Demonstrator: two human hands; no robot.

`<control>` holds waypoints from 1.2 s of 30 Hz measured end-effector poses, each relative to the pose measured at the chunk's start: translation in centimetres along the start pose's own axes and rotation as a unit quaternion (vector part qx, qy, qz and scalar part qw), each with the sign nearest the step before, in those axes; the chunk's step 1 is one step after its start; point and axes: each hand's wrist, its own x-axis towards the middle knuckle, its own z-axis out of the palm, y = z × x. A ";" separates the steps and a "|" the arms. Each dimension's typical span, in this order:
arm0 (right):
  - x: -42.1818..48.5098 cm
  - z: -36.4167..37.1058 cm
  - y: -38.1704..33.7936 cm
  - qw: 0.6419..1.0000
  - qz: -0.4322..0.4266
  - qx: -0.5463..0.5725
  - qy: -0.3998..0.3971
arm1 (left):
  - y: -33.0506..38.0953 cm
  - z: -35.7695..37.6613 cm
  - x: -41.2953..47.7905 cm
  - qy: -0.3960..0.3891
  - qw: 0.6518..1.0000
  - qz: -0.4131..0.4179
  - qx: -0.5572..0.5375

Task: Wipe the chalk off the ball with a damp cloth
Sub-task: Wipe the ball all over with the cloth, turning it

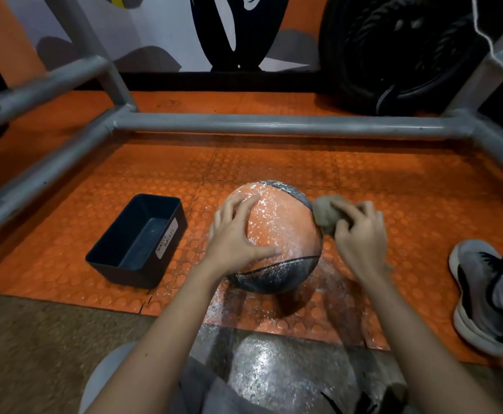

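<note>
While spreading the left hand (235,234), fingers relaxed, over the left side of the chalky ball (283,228), grips a bunched cloth (325,213) in the right hand (360,237) against its upper right. Rests on an orange mat (274,165) near a black bin (125,271).

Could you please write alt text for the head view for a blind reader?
The left hand steadies a chalk-dusted ball on an orange mat while the right hand presses a bunched cloth to its side. A black bin stands left of the ball.

One ball (284,231), one cloth (324,213), one bin (128,274) (labelled), one shoe (477,297), two hands (235,236) (360,237).
</note>
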 end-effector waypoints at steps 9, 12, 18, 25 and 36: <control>-3.9 2.9 1.7 0.990 -0.129 0.041 -0.024 | -0.4 0.2 0.1 0.001 1.000 0.001 0.002; -3.9 2.4 5.0 0.999 0.024 -0.024 -0.021 | -0.4 0.2 0.0 0.004 1.000 -0.004 0.001; -0.7 0.8 -3.5 0.979 -0.146 0.131 0.057 | -0.3 0.5 0.3 0.009 1.000 0.006 0.008; -2.0 2.0 1.5 0.999 0.004 0.040 0.000 | -0.4 0.4 0.7 0.002 1.000 0.005 0.004; -3.5 2.2 -0.6 0.992 -0.082 0.088 0.025 | 0.2 0.9 0.7 -0.003 1.000 0.008 0.028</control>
